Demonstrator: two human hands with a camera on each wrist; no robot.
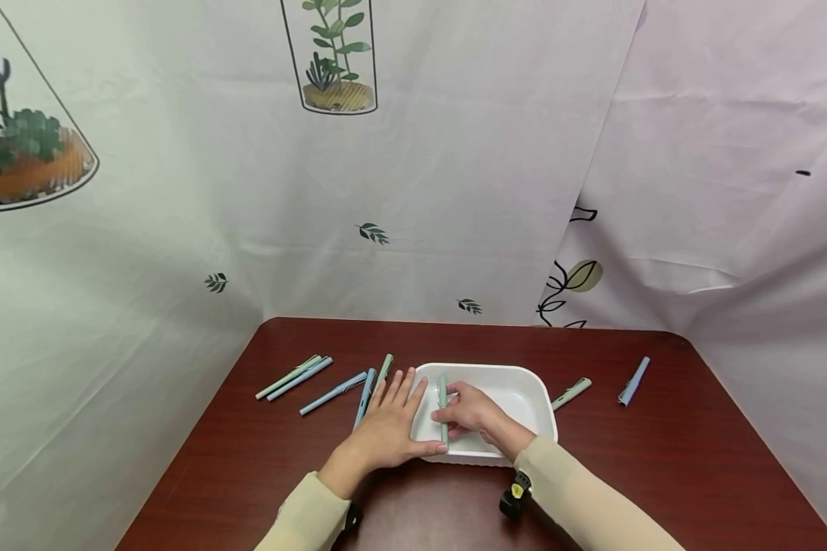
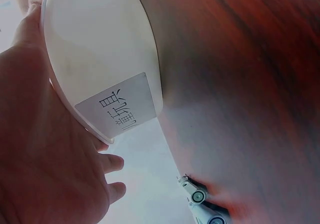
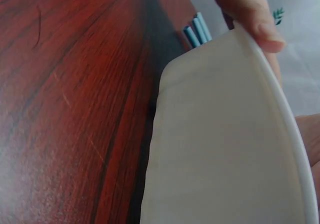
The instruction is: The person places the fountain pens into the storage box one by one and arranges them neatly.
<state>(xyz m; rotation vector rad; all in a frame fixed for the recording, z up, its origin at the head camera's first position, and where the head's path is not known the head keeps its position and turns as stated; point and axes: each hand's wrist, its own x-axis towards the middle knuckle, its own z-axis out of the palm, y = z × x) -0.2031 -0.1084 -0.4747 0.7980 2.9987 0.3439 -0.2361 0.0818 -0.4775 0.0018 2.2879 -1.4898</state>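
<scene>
In the head view, my right hand (image 1: 469, 409) pinches a light green pen (image 1: 443, 409) over the left part of a white plastic tray (image 1: 517, 383). The pen points away from me. Straight and spread, the fingers of my left hand (image 1: 386, 432) lie across the tray's left rim, the thumb along the near edge. From the left wrist view, this hand (image 2: 50, 139) touches the rim, and a printed label (image 2: 120, 106) shows on the tray's outer wall. The right wrist view shows mostly the tray wall (image 3: 220, 124); the pen is hidden there.
Left of the tray lie several pens, among them a green pen (image 1: 288, 377), a blue pen (image 1: 333, 394) and another blue pen (image 1: 364, 398). To the right are a green pen (image 1: 571, 393) and a blue pen (image 1: 634, 381). A printed curtain (image 1: 413, 191) hangs behind the table (image 1: 661, 459).
</scene>
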